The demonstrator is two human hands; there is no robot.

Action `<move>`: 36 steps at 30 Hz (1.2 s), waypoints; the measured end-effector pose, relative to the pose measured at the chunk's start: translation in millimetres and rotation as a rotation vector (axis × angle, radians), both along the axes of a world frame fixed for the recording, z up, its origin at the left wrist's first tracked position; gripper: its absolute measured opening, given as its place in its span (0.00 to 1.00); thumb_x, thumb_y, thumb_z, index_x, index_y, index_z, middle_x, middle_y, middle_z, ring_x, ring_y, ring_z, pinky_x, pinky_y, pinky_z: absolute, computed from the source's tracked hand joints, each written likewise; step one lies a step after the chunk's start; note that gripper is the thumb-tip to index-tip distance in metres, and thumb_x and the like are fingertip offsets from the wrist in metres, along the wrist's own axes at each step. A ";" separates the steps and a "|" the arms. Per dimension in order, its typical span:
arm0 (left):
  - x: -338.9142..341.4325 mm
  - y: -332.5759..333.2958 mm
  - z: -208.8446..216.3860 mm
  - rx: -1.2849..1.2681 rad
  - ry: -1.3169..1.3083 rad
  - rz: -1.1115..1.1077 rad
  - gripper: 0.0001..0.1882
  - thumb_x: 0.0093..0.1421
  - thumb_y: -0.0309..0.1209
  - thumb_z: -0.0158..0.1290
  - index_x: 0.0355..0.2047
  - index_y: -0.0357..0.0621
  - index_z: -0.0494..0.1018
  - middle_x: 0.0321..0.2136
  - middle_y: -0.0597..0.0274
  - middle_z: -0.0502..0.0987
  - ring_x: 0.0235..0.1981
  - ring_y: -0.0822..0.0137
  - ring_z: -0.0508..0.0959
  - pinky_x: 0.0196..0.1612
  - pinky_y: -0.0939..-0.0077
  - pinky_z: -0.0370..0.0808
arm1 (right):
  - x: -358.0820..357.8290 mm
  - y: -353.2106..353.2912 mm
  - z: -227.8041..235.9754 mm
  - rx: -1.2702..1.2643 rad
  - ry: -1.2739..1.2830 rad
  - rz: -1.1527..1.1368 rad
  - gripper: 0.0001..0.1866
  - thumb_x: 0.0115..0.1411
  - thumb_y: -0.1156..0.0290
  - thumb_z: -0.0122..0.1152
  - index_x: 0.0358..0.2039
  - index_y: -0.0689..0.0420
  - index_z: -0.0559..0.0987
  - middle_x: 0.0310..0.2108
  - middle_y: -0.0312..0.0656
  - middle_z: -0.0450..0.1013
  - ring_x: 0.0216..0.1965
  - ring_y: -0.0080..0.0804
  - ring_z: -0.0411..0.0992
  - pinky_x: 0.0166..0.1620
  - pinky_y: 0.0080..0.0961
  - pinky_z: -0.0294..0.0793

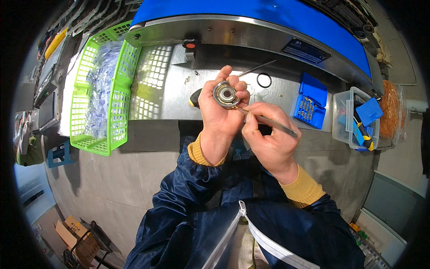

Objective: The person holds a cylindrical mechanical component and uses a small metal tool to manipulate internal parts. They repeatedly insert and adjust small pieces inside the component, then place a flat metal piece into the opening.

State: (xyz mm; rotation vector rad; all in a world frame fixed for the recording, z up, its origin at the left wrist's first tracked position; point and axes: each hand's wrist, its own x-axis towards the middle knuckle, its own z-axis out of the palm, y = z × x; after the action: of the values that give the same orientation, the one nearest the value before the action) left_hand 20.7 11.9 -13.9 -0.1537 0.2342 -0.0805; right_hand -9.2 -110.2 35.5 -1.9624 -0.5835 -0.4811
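While cradling a round metal bearing [225, 94] in the left hand [216, 114], face turned up and with fingers curled close about its edge, pinching a slim metal tool [281, 127] in the right hand [271, 143] too, thumb against forefinger! Sitting right inside the left hand, so nearer to that one by far; lying up and to the left of the right hand; being round, showing no long axis. As for the tool, slanting lengthwise from lower right to upper left, tip aimed at the bearing's lower-right rim: touching or just short, cannot tell. Behind the left hand, spot a screwdriver [257, 68], poking out on both sides, held or merely lying there, cannot tell. Out across the metal bench [174, 107], see a black ring [264, 80], then an open blue case [313, 91], then a clear tub [340, 117] at far right. Over to the left, a green basket [117, 96] of plastic packets [103, 83]; up top, a blue machine [268, 11].
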 end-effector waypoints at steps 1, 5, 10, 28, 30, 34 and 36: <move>0.2 -0.1 0.2 -0.010 -0.001 0.000 0.15 0.58 0.25 0.42 0.44 0.36 0.72 0.28 0.57 0.70 0.31 0.65 0.69 0.30 0.76 0.74 | 0.2 0.2 -1.1 0.006 -0.018 0.001 0.11 0.48 0.84 0.65 0.33 0.62 0.77 0.29 0.44 0.77 0.29 0.37 0.79 0.32 0.27 0.79; 0.5 -0.1 2.1 -0.038 0.008 0.001 0.15 0.58 0.24 0.42 0.44 0.36 0.72 0.28 0.58 0.70 0.31 0.65 0.69 0.31 0.77 0.74 | -2.6 -0.1 -4.5 0.032 -0.028 0.009 0.11 0.49 0.84 0.65 0.33 0.63 0.77 0.31 0.45 0.78 0.32 0.39 0.80 0.36 0.28 0.80; 0.6 -1.8 5.3 -0.032 0.066 -0.010 0.14 0.58 0.27 0.42 0.44 0.39 0.70 0.27 0.60 0.70 0.29 0.66 0.69 0.30 0.76 0.74 | -3.3 2.4 -8.5 0.066 -0.049 0.000 0.12 0.48 0.85 0.66 0.34 0.64 0.76 0.32 0.46 0.79 0.33 0.40 0.80 0.37 0.29 0.80; 0.6 -0.9 12.1 -0.075 0.065 -0.049 0.14 0.60 0.29 0.42 0.45 0.40 0.68 0.28 0.61 0.69 0.29 0.67 0.69 0.29 0.76 0.73 | -1.6 -12.7 -8.6 0.385 0.402 0.176 0.07 0.60 0.87 0.55 0.39 0.69 0.72 0.40 0.50 0.75 0.40 0.31 0.78 0.44 0.24 0.82; -0.2 -2.1 13.0 -0.073 0.046 -0.051 0.14 0.60 0.29 0.42 0.45 0.40 0.68 0.28 0.61 0.69 0.29 0.67 0.69 0.30 0.76 0.73 | 2.3 -12.8 -8.3 0.441 0.444 0.194 0.07 0.60 0.86 0.55 0.39 0.69 0.71 0.40 0.50 0.75 0.39 0.31 0.78 0.45 0.25 0.82; -0.7 -3.0 14.5 -0.077 0.069 -0.057 0.14 0.60 0.29 0.42 0.45 0.40 0.68 0.28 0.61 0.69 0.29 0.67 0.69 0.30 0.76 0.73 | 4.3 -12.8 -6.8 0.472 0.448 0.194 0.07 0.61 0.86 0.54 0.40 0.69 0.71 0.39 0.50 0.75 0.39 0.32 0.78 0.45 0.27 0.83; -0.1 -3.2 14.9 -0.067 0.072 -0.057 0.14 0.60 0.29 0.42 0.45 0.41 0.68 0.27 0.61 0.68 0.28 0.67 0.69 0.30 0.76 0.72 | 3.8 -13.2 -6.3 0.477 0.469 0.202 0.06 0.61 0.85 0.54 0.40 0.69 0.71 0.39 0.50 0.75 0.38 0.32 0.79 0.45 0.27 0.83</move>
State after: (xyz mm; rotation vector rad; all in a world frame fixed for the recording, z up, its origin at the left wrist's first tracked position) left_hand 20.6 8.7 1.0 -0.2169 0.3076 -0.1393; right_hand -5.4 -123.4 29.2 -1.4686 -0.3218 -0.0171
